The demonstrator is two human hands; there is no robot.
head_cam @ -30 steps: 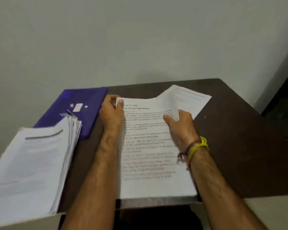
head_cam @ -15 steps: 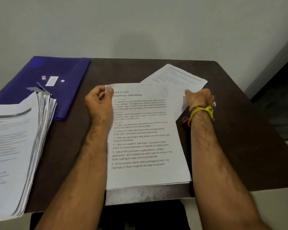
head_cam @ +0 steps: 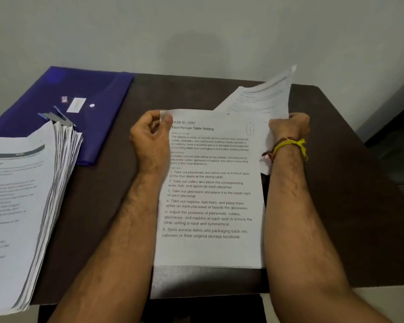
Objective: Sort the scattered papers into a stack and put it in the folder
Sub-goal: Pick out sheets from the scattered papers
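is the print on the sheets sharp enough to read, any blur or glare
Head view: the middle sheet reads clearly; the lifted sheet in the right hand is motion-blurred; the left pile is smeared at the frame edge; soft glare on the folder.

Single head-worn camera, wide-angle. Looks forward and down from close above the table. Both forearms enter from the bottom edge.
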